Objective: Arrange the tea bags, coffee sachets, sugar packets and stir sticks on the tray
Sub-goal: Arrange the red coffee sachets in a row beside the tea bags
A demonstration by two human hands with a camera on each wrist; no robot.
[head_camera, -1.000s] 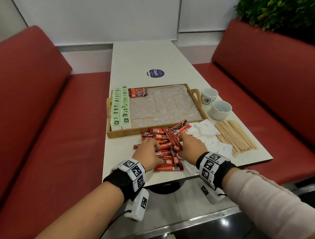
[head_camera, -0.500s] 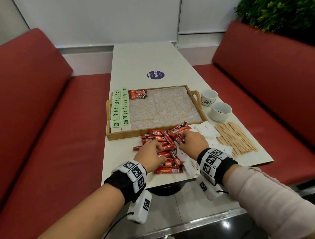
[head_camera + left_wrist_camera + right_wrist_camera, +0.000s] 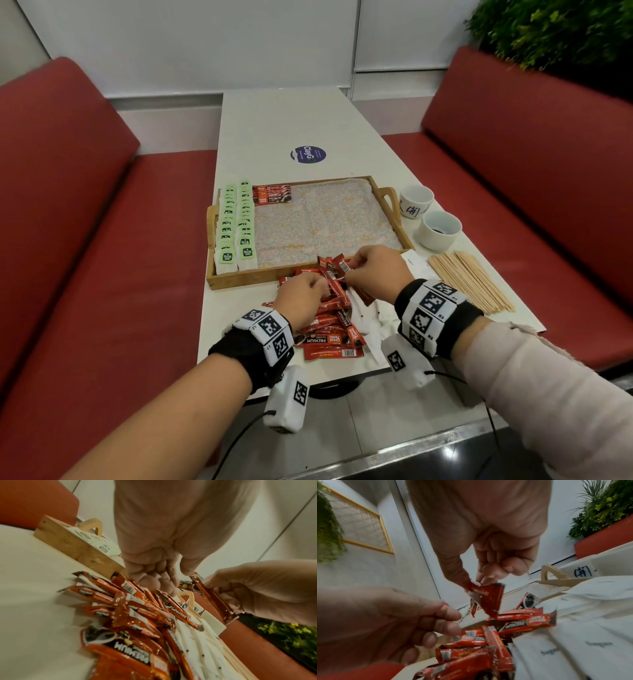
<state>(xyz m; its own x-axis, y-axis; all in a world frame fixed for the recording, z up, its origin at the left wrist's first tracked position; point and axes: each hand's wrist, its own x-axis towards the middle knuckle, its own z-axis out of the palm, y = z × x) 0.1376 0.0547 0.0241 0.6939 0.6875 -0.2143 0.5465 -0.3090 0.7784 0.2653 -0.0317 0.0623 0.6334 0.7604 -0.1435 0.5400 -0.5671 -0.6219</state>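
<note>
Over sachet pile on table (image 3: 274,130), right hand (image 3: 375,270) now lifts clear, pinching coffee sachets (image 3: 334,265); left hand (image 3: 301,299), fingers curled, grip unclear, stays low; tray (image 3: 260,275) placement likely next.

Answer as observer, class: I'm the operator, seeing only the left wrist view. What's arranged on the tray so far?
Observer: Two rows of tea bags along the tray's left side.
Operator: Any coffee there?
Observer: Yes, a small stack of coffee sachets at the far edge, beside the tea bags.
Operator: What are the white packets?
Observer: Sugar packets; the right wrist view shows "Sugar" printed on them.
</note>
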